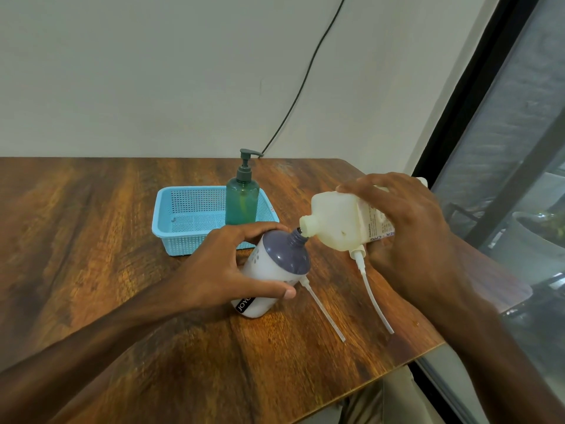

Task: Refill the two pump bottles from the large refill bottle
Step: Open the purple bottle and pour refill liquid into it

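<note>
My left hand [226,264] grips a white pump bottle with a purple-grey shoulder [276,264], which is tilted to the right with its neck uncapped. My right hand [406,234] holds the large cream refill bottle [339,221] tipped on its side, its open mouth touching the purple bottle's neck. Two white pump dip tubes lie on the table: one [324,310] beside the purple bottle, one [373,292] under the refill bottle. A green pump bottle [242,200] with its pump on stands upright in the blue basket [171,231].
The wooden table [122,270] ends close on the right [428,347], next to a dark-framed window [489,117]. A black cable [302,87] runs down the wall behind the basket.
</note>
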`<state>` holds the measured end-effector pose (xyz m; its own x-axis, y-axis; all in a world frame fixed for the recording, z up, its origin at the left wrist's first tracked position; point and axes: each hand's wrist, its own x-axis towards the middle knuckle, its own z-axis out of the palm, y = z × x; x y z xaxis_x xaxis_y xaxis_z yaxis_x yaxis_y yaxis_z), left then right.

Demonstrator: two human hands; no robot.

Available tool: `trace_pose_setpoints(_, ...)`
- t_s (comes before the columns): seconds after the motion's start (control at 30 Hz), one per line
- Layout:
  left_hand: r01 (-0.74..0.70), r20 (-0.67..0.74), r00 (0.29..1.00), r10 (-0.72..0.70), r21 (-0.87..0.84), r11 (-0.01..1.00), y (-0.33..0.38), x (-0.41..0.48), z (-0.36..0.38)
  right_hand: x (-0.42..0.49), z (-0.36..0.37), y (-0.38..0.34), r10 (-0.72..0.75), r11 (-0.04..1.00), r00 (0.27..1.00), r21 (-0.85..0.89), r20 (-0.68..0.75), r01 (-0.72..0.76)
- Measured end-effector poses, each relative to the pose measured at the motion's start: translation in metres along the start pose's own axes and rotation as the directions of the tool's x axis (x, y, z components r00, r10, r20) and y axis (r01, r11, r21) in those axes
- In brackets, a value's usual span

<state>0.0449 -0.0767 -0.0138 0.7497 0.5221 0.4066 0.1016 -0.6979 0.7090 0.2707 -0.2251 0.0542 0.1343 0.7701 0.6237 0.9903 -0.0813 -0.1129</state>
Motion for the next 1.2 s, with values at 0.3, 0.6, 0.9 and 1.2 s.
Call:
trace_pose_setpoints(0.3,0.019,0.008,1.0,-0.019,0.015,1.0,-0.0012,0.0005,0.0006,0.0023,-0.0023,0.0,-0.013,1.0,1.0,-0.005,0.008,0.013)
trace_pose_setpoints(0.6,0.017,0.015,1.0,-0.017,0.001,1.0,-0.0006,-0.0001,0.0,0.0037,-0.0008,0.0007,-0.02,1.0,1.0,-0.023,0.01,0.021)
trace_pose_setpoints(0.9,0.006,0.002,1.0,-0.006,0.01,1.0,-0.0014,-0.0002,0.0001,0.0056,-0.0005,0.0002,-0.007,1.0,1.0,-0.014,0.025,0.007)
trace_pose_setpoints(1.2,0.014,-0.002,1.0,-0.014,0.012,1.0,-0.0004,-0.0005,0.0,0.0083,-0.0035,-0.0044,-0.014,0.999,0.999,-0.029,0.032,0.015)
